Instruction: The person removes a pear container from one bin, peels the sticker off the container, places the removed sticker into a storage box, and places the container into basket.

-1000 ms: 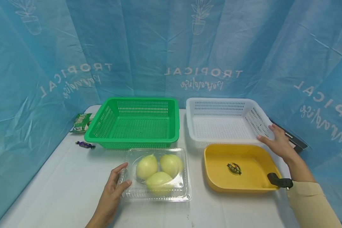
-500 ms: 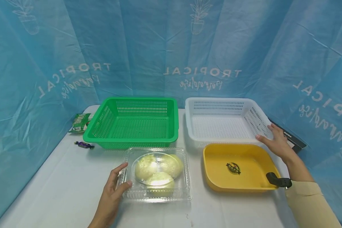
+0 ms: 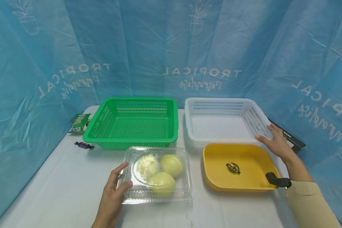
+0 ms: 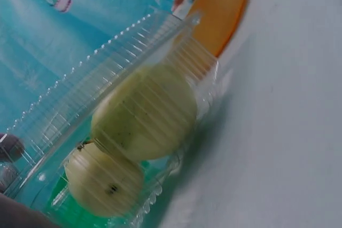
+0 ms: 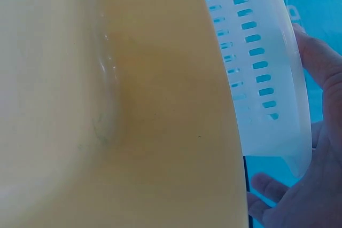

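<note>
A clear plastic clamshell box (image 3: pixel 159 198) with three pale yellow-green, pear-like fruits (image 3: pixel 162 183) inside is at front centre. My left hand (image 3: pixel 111 193) grips its left side, thumb over the front corner and a finger further back. In the left wrist view, two fruits (image 4: pixel 147 113) show through the ribbed wall, and a shadow lies beneath the box. My right hand (image 3: pixel 277 144) holds the near right corner of a white slotted basket (image 3: pixel 220 139). In the right wrist view, its thumb and fingers lie around the outside of the basket's corner (image 5: pixel 275 137).
An orange-yellow basin (image 3: pixel 239 190) stands before the white basket, beneath my right forearm. A green slotted basket (image 3: pixel 131 141) stands behind the box. A green snack packet (image 3: pixel 79 123) and purple wrapped candy (image 3: pixel 84 145) lie left; a black box (image 3: pixel 297 144) lies right.
The box has tilted slightly, its near right corner shifting right and towards me. The fruits inside have shifted a little and glare on the lid has moved. My right hand stays on the white basket.
</note>
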`<act>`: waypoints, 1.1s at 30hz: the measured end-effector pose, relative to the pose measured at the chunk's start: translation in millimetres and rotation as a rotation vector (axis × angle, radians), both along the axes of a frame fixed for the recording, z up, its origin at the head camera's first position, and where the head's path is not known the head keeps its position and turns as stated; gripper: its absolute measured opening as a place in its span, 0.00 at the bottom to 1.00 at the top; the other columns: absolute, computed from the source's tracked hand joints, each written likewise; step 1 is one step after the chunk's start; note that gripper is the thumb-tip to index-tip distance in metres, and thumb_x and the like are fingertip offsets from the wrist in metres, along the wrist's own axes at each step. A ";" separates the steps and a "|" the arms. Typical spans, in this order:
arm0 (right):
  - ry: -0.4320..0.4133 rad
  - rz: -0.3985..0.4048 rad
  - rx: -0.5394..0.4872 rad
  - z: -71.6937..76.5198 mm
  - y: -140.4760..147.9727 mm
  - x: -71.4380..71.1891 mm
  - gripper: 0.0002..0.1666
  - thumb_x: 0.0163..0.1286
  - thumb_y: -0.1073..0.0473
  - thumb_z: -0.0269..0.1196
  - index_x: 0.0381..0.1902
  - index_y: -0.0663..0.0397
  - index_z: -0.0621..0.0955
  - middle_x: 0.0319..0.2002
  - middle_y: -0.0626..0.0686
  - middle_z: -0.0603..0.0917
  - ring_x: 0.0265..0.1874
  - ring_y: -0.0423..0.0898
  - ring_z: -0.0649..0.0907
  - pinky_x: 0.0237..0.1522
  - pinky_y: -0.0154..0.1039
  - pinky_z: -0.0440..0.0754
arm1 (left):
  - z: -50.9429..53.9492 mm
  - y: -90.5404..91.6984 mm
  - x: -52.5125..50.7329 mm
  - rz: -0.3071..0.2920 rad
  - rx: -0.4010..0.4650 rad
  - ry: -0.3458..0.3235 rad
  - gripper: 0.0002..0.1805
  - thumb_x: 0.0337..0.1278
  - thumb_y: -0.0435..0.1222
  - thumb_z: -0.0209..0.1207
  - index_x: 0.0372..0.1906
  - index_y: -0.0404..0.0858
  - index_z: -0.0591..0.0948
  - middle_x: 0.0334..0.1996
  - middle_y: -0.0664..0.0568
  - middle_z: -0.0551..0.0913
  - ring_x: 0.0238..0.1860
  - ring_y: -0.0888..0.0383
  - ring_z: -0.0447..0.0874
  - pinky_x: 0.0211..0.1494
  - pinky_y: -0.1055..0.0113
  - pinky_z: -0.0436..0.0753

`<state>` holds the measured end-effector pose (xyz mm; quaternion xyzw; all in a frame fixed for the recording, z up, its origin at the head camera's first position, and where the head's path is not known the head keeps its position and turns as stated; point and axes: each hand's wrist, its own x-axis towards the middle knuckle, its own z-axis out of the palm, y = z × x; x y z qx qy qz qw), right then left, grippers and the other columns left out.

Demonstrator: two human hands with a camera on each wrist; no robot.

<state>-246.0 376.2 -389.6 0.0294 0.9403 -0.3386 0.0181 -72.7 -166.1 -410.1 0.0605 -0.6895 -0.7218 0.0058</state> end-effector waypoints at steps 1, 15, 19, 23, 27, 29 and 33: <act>0.002 0.000 0.002 -0.2 0.1 -0.1 0.59 0.65 0.33 0.53 0.74 0.61 0.37 0.73 0.64 0.26 0.64 0.81 0.30 0.54 0.82 0.40 | 1.0 0.6 0.2 0.001 0.011 -0.011 0.32 0.61 0.30 0.53 0.69 0.53 0.62 0.76 0.56 0.42 0.77 0.48 0.35 0.61 0.75 0.73; 0.016 0.017 0.007 1.1 -0.4 0.5 0.58 0.66 0.34 0.53 0.73 0.63 0.38 0.73 0.65 0.26 0.65 0.81 0.31 0.54 0.82 0.40 | 14.7 2.9 3.0 0.037 0.090 -0.082 0.32 0.58 0.28 0.54 0.68 0.50 0.65 0.75 0.61 0.47 0.77 0.54 0.34 0.52 0.82 0.71; 0.010 0.016 0.015 2.1 -0.9 1.0 0.58 0.66 0.33 0.52 0.73 0.63 0.38 0.73 0.65 0.26 0.65 0.81 0.32 0.55 0.82 0.41 | 21.4 1.1 5.6 0.024 0.121 -0.071 0.33 0.58 0.28 0.53 0.68 0.50 0.64 0.76 0.60 0.45 0.75 0.55 0.36 0.50 0.80 0.71; 0.008 0.009 0.023 1.8 -1.1 0.9 0.58 0.65 0.33 0.52 0.74 0.62 0.38 0.73 0.66 0.26 0.65 0.81 0.34 0.55 0.82 0.43 | 30.2 0.5 7.5 -0.004 0.168 -0.054 0.33 0.60 0.28 0.52 0.69 0.50 0.62 0.76 0.58 0.38 0.74 0.53 0.42 0.54 0.72 0.78; 0.005 0.009 0.023 1.1 -0.4 0.7 0.59 0.65 0.33 0.52 0.74 0.62 0.38 0.73 0.65 0.26 0.66 0.80 0.34 0.54 0.82 0.44 | 40.7 0.3 7.0 -0.030 0.206 -0.040 0.33 0.61 0.28 0.51 0.70 0.51 0.61 0.76 0.55 0.37 0.69 0.56 0.56 0.56 0.66 0.80; 0.003 0.011 0.023 1.2 -0.1 0.8 0.59 0.65 0.33 0.52 0.74 0.62 0.38 0.73 0.65 0.26 0.66 0.80 0.34 0.54 0.82 0.44 | 46.7 0.9 5.9 -0.040 0.223 -0.029 0.33 0.61 0.28 0.51 0.70 0.51 0.61 0.76 0.54 0.38 0.66 0.59 0.62 0.57 0.64 0.80; 0.002 0.016 0.022 1.0 0.0 0.9 0.59 0.65 0.33 0.53 0.74 0.62 0.37 0.73 0.65 0.26 0.66 0.80 0.34 0.54 0.82 0.43 | 59.5 3.5 1.4 -0.058 0.254 0.007 0.32 0.63 0.27 0.50 0.71 0.50 0.60 0.76 0.54 0.39 0.64 0.59 0.67 0.56 0.62 0.80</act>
